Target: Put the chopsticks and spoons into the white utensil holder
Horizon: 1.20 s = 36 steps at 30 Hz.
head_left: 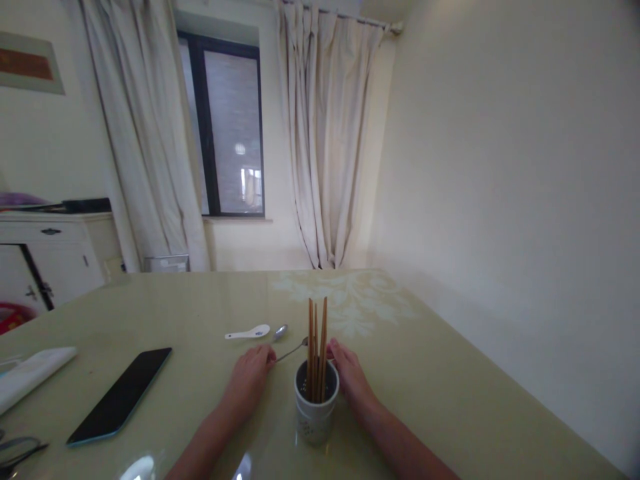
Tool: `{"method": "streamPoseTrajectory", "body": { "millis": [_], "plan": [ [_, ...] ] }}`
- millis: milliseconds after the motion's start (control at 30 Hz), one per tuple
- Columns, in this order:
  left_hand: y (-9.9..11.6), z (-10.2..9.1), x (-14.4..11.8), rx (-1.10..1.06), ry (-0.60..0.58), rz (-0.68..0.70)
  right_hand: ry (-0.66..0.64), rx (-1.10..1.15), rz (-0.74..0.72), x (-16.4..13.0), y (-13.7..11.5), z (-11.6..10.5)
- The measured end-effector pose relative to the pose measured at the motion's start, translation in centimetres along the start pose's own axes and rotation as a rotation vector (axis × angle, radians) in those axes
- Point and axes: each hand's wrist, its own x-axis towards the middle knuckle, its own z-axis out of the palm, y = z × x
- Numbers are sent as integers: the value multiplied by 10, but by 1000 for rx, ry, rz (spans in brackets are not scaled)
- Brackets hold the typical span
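Where the glossy green table (pixel 450 373) runs toward the wall, both hands rest palm-down on it. The left hand (pixel 249 379) pinches the near end of a metal spoon (pixel 291 351) between its fingertips; the spoon's bowl points away and lies flat, handle low to the surface. The right hand (pixel 350 373) sits just behind and right of a pale holder cup (pixel 315 410), fingers curled; whether it grips anything I cannot tell, since the cup and sticks hide the fingertips. Wooden chopsticks (pixel 317 347) stand upright in the cup, bunched, tips down. A white ceramic spoon (pixel 249 331) lies beyond the left hand, and a second metal spoon bowl (pixel 280 331) lies just beside it. Dark phone (pixel 121 395) lies well to the left, folded white cloth (pixel 30 373) past that. Judgement: the metal spoon is light, rigid and slick, and hard to lift off a glassy top, so taking it at the handle end and tipping it up suits best. The cup looks ceramic, breakable, top-heavy with sticks; hold it around the body.
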Motion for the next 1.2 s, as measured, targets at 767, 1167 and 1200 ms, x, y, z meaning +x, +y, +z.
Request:
{"method": "streamPoseTrajectory", "body": {
  "millis": [767, 1167, 1200],
  "plan": [
    [-20, 2, 0, 148, 314, -78, 462, 391, -605, -17, -127, -59],
    [-13, -3, 3, 16, 270, -73, -108, -9, -310, -30, -82, 1],
    [-10, -3, 3, -53, 285, -57, -115, -39, -313, -30, -79, 2]
  ]
}}
